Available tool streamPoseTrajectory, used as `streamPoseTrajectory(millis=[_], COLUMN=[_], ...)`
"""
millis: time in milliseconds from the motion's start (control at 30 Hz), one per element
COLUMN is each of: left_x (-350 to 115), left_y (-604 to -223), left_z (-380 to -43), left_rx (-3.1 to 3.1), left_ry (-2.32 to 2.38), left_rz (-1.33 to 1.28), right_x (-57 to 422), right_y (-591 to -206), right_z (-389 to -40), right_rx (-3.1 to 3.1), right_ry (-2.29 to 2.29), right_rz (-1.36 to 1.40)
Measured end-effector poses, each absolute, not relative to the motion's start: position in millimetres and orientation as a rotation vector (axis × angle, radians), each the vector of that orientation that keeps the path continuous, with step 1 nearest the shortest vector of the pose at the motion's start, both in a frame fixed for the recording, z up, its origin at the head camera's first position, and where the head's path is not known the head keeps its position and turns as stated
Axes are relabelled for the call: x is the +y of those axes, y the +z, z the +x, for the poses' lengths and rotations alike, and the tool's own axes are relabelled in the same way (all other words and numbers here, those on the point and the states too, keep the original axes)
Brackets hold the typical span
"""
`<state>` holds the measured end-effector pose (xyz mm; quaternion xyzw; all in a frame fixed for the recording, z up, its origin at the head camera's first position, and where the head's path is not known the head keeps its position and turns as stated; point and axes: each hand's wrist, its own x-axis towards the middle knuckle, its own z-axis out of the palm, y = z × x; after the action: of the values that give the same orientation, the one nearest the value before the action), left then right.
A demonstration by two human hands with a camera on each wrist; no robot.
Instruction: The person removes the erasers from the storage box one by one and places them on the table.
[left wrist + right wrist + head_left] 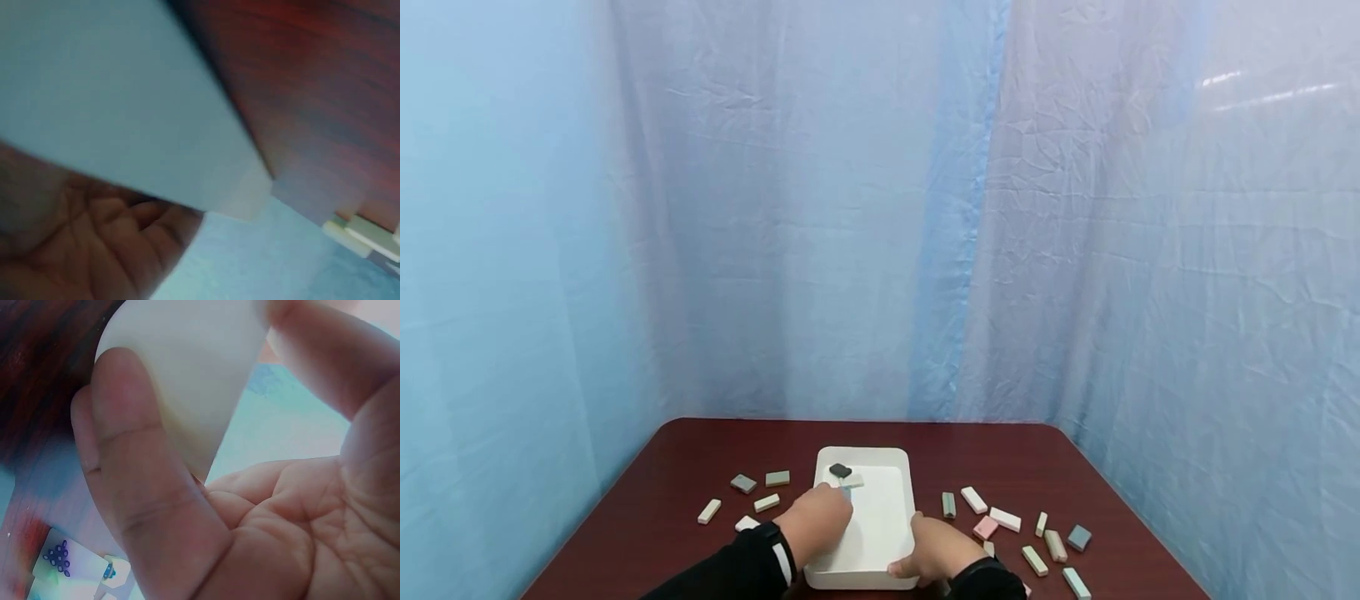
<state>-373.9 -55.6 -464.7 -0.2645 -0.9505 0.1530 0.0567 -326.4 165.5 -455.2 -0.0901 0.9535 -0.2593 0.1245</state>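
A white rectangular tray (880,533) stands on the table. My left hand (816,521) reaches over its left wall, pinching a bluish mahjong tile (846,492) at the fingertips. In the left wrist view the tray wall (125,106) hides the fingertips of the left hand (106,244). A dark tile (840,471) and a pale tile (852,481) lie inside, just beyond those fingers. My right hand (943,550) grips the tray's near right corner, thumb at the front. In the right wrist view, the right hand's fingers (128,406) press against the tray's outer wall (194,375).
Several mahjong tiles lie scattered left of the tray, among them a grey tile (743,483). More lie to the right, including a pink tile (986,527) and a blue-grey tile (1078,537). Blue curtains (865,208) surround the dark red table (700,450).
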Motion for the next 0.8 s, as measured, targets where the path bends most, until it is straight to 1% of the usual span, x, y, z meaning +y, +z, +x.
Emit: streamPoseTrajectory(millis=[233,433,600,800], left_x=[-46.9,-44.1,-44.0,-43.8], left_y=[-457.6,-465.0,-467.1,-465.7], left_z=[-371.3,-376.1,-375.2,-374.0], left_rx=[-2.846,-2.835,-2.861,-2.845], left_ry=[0.397,0.245,0.205,0.275], left_rz=[-0.874,-0.988,-0.957,-0.948], right_x=[167.9,168.3,167.6,166.9], right_y=[-455.9,-458.4,-457.9,-456.7], right_z=[-327.9,-326.7,-326.6,-325.7], right_rx=[2.785,2.785,2.778,2.799], right_ry=[-0.770,-0.748,-0.758,-0.751], right_rz=[-0.286,-0.300,-0.299,-0.304])
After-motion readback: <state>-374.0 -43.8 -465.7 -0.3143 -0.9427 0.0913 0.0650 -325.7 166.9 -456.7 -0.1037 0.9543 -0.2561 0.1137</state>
